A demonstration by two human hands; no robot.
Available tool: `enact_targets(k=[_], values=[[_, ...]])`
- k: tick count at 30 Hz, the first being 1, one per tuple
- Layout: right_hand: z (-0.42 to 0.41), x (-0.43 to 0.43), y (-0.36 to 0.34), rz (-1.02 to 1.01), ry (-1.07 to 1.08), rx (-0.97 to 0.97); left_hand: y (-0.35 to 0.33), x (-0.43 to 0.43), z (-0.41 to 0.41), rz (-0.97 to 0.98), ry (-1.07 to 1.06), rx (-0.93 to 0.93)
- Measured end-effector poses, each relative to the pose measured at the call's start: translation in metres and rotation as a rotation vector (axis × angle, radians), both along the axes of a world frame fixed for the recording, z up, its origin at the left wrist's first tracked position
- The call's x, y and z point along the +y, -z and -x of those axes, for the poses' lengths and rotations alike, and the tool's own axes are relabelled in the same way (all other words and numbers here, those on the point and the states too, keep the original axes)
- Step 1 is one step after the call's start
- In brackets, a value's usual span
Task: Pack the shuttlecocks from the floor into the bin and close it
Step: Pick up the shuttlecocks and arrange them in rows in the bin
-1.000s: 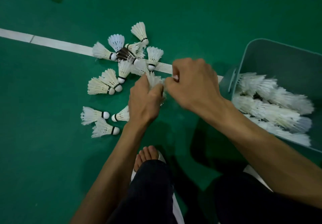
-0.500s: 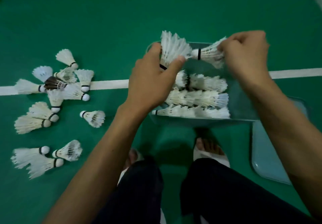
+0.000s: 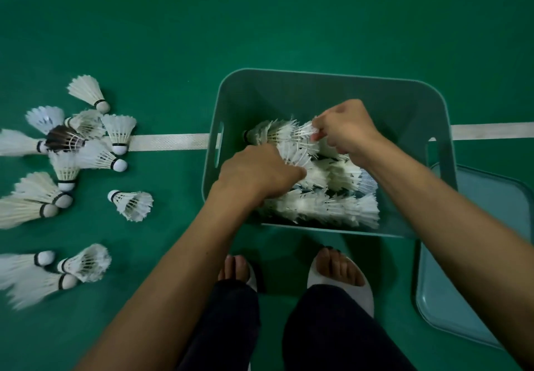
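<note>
- The green court floor (image 3: 289, 24) carries everything; a white line (image 3: 170, 141) crosses it from left to right and passes under the bin.
- The teal bin (image 3: 318, 74) stands open on the floor's middle right, with slot handles in its two short walls.
- Its lid (image 3: 462, 284) lies flat on the floor at the bin's near right corner.
- Loose shuttlecocks (image 3: 131, 204) lie scattered along the floor's left edge, well apart from the bin; one among them has dark feathers (image 3: 65, 138).
- Packed shuttlecocks (image 3: 326, 207) lie in nested rows along the bin's near wall.
- The left hand (image 3: 254, 175) is inside the bin, fingers curled round the near end of a shuttlecock stack (image 3: 291, 139).
- The right hand (image 3: 346, 129) pinches the feathers at the stack's other end, above the packed rows.
- Two feet in white slippers (image 3: 341, 281) stand just beside the bin's near wall.
</note>
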State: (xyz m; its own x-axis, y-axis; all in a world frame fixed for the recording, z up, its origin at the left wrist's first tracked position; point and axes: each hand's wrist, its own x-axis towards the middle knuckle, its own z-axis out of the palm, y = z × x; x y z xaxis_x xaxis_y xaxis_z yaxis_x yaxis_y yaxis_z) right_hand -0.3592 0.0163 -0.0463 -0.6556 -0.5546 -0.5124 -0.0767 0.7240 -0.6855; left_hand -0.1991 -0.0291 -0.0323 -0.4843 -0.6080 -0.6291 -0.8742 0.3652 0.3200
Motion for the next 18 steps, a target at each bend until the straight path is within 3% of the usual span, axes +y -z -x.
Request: enact_targets(k=[6,14,18], values=[[-0.010,-0.020,0.013,0.069,-0.034,0.090,0.015,0.003,0.005,-0.091,0.104,0.007],[0.007,-0.001,-0.003,0.082,0.025,0.139,0.019,0.006,0.012,-0.110,0.124,0.216],[0.012,0.039,-0.031,0.025,-0.132,0.051,0.012,0.012,0.014,-0.075,0.113,0.318]])
